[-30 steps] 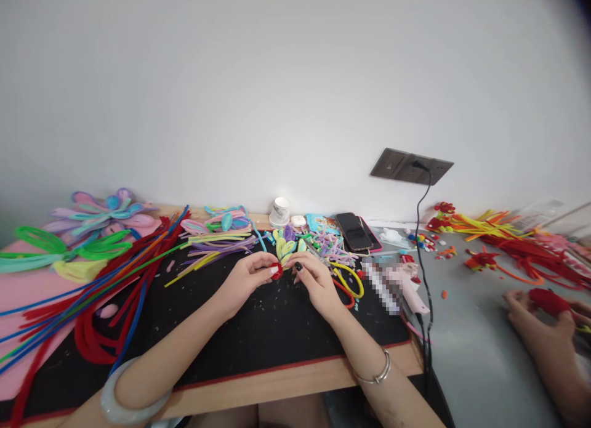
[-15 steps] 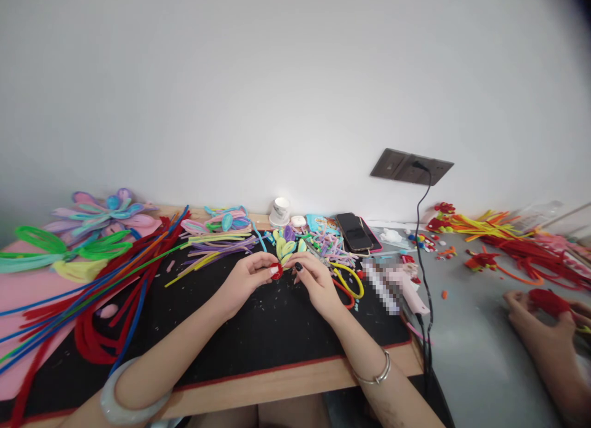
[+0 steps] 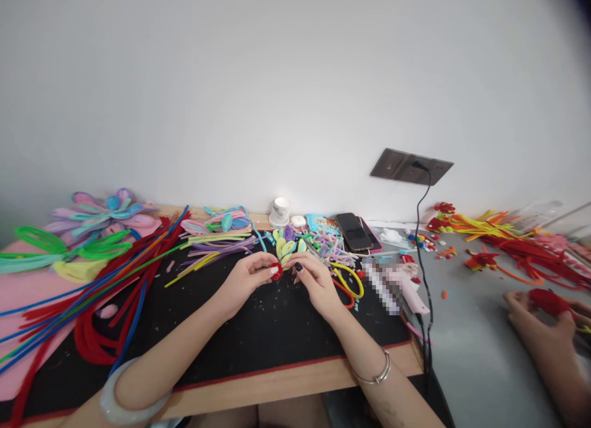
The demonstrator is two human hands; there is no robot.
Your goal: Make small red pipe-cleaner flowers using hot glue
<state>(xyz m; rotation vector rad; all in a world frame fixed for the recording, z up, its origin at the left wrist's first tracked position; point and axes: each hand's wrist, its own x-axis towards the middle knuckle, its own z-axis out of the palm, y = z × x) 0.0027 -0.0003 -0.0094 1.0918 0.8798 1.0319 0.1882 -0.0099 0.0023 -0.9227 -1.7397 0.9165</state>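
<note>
In the head view, the only one, the left grip (image 3: 249, 277) pinches a small red piece (image 3: 276, 271) between thumb and fingers, just above the black mat (image 3: 217, 348) on the surface (image 3: 286, 379); the right grip (image 3: 318, 283) is bent in close beside it, thumb and forefinger drawn near each other at a thin yellowish part, though I cannot tell whether they are pressed on it or only touching; looped yellow-green petals (image 3: 285, 249) show just beyond the fingertips, and whether they join the red piece is hidden; the red piece looks fuzzy and soft, so I judge it very light, hardly slippery, and easier to squash out of shape than to break; if there is wire inside, as the bent stems (image 3: 221, 243) to the left suggest, it should be pliable yet hold a bend; its rim seems the best place to take hold, with a light pinch that leaves the pile unflattened, while any thin part is better held near its base, where a tug would twist it least; short cut pieces (image 3: 335, 246) lie near the right grip; well apart at the right, a co-worker's hand (image 3: 545, 329) holds another red fuzzy thing (image 3: 548, 301).
</note>
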